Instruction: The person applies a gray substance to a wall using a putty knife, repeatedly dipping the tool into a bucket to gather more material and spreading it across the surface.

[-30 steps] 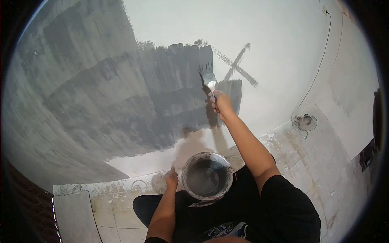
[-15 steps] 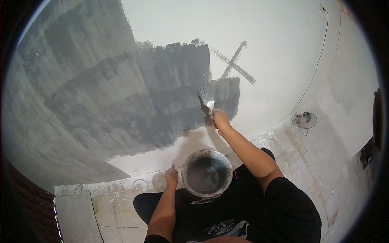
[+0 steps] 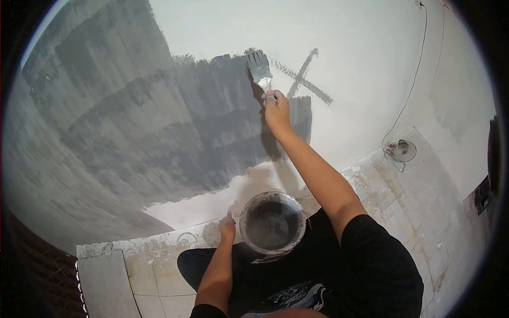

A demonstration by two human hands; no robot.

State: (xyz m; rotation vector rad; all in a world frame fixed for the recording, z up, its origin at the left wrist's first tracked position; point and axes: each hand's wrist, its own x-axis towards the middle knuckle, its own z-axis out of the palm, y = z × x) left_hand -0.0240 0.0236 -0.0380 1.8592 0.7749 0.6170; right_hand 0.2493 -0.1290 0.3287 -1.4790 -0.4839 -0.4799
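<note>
My right hand [image 3: 277, 112] is closed around the handle of a wide paintbrush [image 3: 260, 73] with a pale metal band. Its bristles press on the wall [image 3: 360, 47] at the upper edge of the dark grey paint [image 3: 222, 90]. Below, a round bucket [image 3: 246, 236] with a smeared rim holds grey paint and stands in front of my lap. Just left of the bucket is my left hand [image 3: 227, 227], with one finger stretched upward and nothing visible in it; its other fingers are partly hidden.
A grey brushed X [image 3: 301, 79] marks the white wall right of the paint. A cable [image 3: 412, 90] runs down the wall to a wire-handled container [image 3: 403, 151] on the stained tiled floor [image 3: 382, 212]. A flat grey board [image 3: 103, 281] lies at lower left.
My right hand has moved the paintbrush up and slightly left along the wall, from the middle of the grey paint to its top edge. My left hand stays beside the bucket.
</note>
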